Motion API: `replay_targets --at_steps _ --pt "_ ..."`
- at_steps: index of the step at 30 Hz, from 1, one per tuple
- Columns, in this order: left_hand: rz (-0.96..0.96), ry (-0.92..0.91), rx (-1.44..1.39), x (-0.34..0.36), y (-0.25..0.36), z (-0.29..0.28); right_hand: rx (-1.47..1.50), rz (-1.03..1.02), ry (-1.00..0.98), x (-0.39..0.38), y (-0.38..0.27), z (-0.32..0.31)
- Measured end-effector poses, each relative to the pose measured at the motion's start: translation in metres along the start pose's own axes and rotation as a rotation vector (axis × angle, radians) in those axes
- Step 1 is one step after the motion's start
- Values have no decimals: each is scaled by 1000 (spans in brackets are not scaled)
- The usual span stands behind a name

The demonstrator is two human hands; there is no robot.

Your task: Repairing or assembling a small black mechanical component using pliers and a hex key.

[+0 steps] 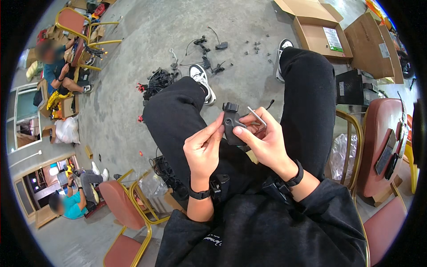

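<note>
In front of my lap is a black plastic part [231, 123] with a knob-like top and a round hole in its side. My left hand [201, 153] pinches its left edge between thumb and fingertips. From the other side, my right hand [270, 143] presses its thumb on the lower body. A silver, bent hex key [256, 116] sticks out between that hand's fingers. Just beyond these fingers shows a thin black stalk with a small tip [270, 103]; where it attaches is hidden. Both wrists wear black bands with small black devices.
Black cabled parts [205, 55] and small black pieces [255, 46] lie on the concrete floor beyond my feet. A dark heap [161, 82] sits by my left leg. An open cardboard box [311, 33] and a chair [382, 147] holding phone-like devices are rightward. Two people sit at left.
</note>
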State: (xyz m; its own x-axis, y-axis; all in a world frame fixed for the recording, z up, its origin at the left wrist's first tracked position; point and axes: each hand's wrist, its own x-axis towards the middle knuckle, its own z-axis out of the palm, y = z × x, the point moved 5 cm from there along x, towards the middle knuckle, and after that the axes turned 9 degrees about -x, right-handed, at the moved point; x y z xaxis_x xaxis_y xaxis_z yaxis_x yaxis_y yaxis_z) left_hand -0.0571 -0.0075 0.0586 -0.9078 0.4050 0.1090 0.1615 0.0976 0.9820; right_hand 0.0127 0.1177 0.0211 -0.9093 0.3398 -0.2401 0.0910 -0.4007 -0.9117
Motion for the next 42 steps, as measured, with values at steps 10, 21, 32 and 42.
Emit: replay_targets --at_steps 10,21,32,42 --pt "116 93 8 -8 0 1 90 -6 40 -2 5 4" --pt "-5 95 -58 -17 -11 -6 143 -13 3 -3 6 8" --pt "25 39 -145 -14 -14 -2 115 19 -24 -1 7 7" --pt "-50 121 -157 -15 -13 -3 120 -9 -7 0 7 8"
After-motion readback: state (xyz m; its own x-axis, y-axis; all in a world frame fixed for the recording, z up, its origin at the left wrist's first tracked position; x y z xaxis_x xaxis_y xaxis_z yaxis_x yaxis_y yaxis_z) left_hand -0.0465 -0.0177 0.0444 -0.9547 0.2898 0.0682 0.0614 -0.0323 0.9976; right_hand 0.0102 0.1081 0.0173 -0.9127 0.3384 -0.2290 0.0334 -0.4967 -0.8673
